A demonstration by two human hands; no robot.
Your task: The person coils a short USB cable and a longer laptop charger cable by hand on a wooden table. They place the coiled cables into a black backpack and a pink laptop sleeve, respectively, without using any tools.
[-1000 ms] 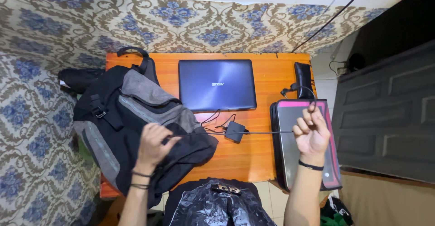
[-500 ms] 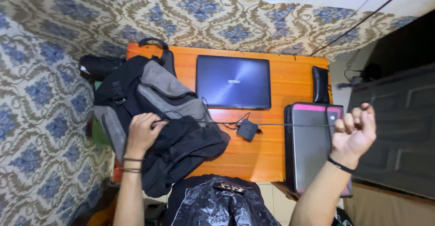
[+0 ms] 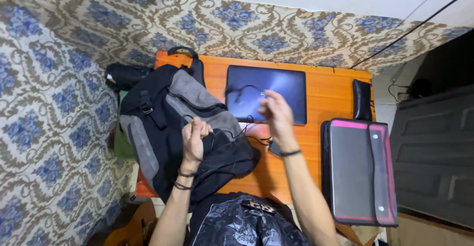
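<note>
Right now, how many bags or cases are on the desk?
2: a black and grey backpack at the left under the left hand, and a grey sleeve with pink trim at the right edge. More may be hidden.

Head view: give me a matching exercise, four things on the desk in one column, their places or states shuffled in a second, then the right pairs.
Things:
1. backpack
2. laptop
3. sleeve case
4. left hand

Places or states:
A. closed, flat at the back middle of the orange table
B. grey with pink trim, on the table's right end
C. fisted around a thin black cable
D. black and grey, on the table's left end

Pairs: 1-D, 2-A, 3-B, 4-C
</note>
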